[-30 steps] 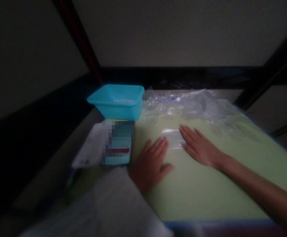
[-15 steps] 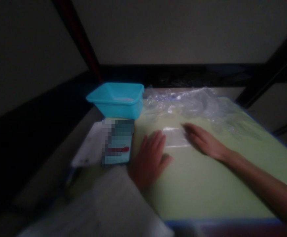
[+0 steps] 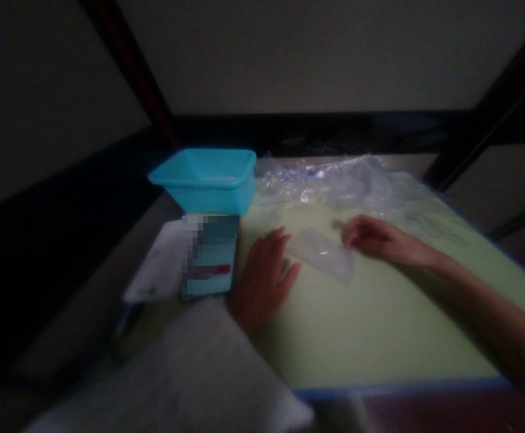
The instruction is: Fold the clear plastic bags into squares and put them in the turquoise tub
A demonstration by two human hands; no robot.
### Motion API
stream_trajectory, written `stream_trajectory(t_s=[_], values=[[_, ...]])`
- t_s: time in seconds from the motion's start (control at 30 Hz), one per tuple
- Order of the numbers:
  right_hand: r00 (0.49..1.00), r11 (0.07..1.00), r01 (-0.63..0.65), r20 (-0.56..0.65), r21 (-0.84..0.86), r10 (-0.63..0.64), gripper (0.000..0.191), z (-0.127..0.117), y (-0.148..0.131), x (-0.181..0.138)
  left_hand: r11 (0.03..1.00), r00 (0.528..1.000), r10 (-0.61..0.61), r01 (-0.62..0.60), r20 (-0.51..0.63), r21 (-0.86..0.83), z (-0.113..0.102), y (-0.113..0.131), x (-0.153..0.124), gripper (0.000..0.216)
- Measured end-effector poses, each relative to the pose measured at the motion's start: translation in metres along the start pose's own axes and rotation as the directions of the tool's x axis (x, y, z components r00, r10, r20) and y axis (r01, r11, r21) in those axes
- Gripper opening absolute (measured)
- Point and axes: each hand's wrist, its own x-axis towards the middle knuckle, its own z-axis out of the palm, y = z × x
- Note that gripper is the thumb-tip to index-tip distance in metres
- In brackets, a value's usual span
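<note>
A small clear plastic bag (image 3: 323,252) lies slanted on the yellow-green table top (image 3: 379,325), between my two hands. My left hand (image 3: 264,279) rests at its left end, palm down with the fingers out and the thumb spread. At the bag's right edge, my right hand (image 3: 377,237) has its fingers curled in and closed. The fingertips appear to pinch that edge, though blur hides the exact contact.
A turquoise plastic basin (image 3: 205,177) stands at the back left. In front of it are a phone-like flat device (image 3: 214,255), partly pixelated, and a white sheet (image 3: 160,261). Crumpled clear plastic (image 3: 347,180) spreads along the table's back.
The small bag has turned from lying straight to a slant, its right end nearer me. My right hand's fingers have curled in; my left hand stays flat near the bag's left end.
</note>
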Motion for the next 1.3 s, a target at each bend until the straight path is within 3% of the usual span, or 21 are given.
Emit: stream_trajectory(t_s=[0.13,0.27,0.43,0.57,0.7,0.9,1.2,1.3], values=[[0.978,0.991,-0.046,0.207,0.127,0.019,0.017,0.003,-0.013,-0.005,0.999,1.000,0.016,-0.016,-0.002,-0.044,-0.004,0.002,-0.001,0.035],[0.943,0.987,-0.087,0.330,0.137,0.037,0.010,-0.001,-0.022,-0.009,0.970,0.970,0.213,-0.194,0.122,-0.146,-0.011,0.015,-0.001,0.040],[0.993,1.000,0.018,0.116,0.020,-0.021,0.005,-0.013,-0.018,-0.006,0.872,0.802,0.485,-0.415,0.348,-0.258,-0.009,0.029,0.004,0.061],[0.993,0.976,0.105,-0.027,-0.192,-0.112,0.009,-0.009,-0.018,-0.003,0.837,0.741,0.547,-0.472,0.389,-0.277,0.000,0.032,0.008,0.072],[0.982,0.930,0.169,-0.023,-0.326,-0.186,0.014,0.000,-0.023,-0.003,0.838,0.727,0.545,-0.487,0.418,-0.246,0.007,0.031,0.009,0.073],[0.977,0.900,0.202,0.022,-0.386,-0.210,0.014,0.005,-0.024,-0.003,0.855,0.750,0.518,-0.469,0.412,-0.220,0.012,0.033,0.010,0.073],[0.972,0.855,0.235,0.088,-0.461,-0.219,0.017,0.007,-0.028,-0.003,0.856,0.740,0.512,-0.483,0.436,-0.185,0.012,0.034,0.009,0.070],[0.952,0.817,0.294,0.078,-0.496,-0.295,0.021,0.009,-0.024,-0.005,0.857,0.737,0.508,-0.482,0.446,-0.181,0.013,0.034,0.010,0.071]])
